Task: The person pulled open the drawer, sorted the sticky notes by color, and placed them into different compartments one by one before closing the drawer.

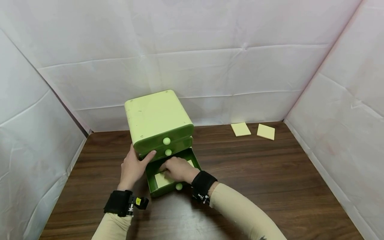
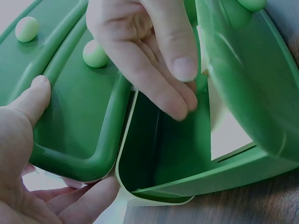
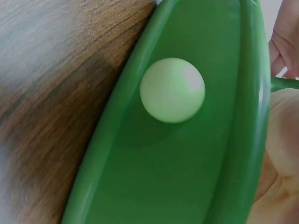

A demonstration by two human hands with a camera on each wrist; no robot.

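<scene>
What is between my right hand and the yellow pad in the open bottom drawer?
Nothing visible: the right hand is inside the open bottom drawer, fingers down on the yellow pad. The left hand steadies the drawer unit.

Dark wooden table [image 1: 270, 186], green drawer unit [image 1: 156, 116], two yellow notepads [image 1: 240, 129]
</scene>
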